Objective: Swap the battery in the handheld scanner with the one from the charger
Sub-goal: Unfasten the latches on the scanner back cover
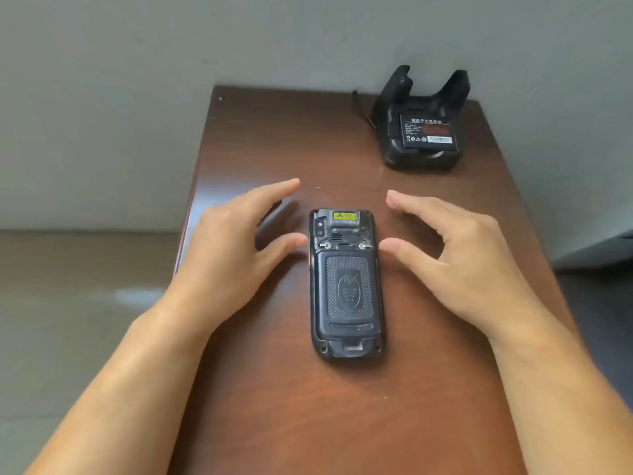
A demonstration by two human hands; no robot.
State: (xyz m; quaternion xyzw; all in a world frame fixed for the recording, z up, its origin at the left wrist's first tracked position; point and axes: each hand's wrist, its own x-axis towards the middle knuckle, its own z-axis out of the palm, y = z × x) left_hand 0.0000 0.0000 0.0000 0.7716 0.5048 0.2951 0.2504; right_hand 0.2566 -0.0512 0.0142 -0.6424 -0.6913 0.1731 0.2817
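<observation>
A black handheld scanner lies face down in the middle of the brown table, its textured back cover closed and a yellow label at its far end. My left hand hovers just left of its upper part, fingers spread, holding nothing. My right hand hovers just right of it, fingers apart and empty too. Neither thumb quite touches the scanner's sides. At the far right stands a black charger cradle with a labelled black battery seated in its slot.
The brown wooden table is narrow; its left edge runs close to my left hand, its right edge near my right forearm. A grey wall rises behind the charger. A thin black cable leaves the cradle's left side.
</observation>
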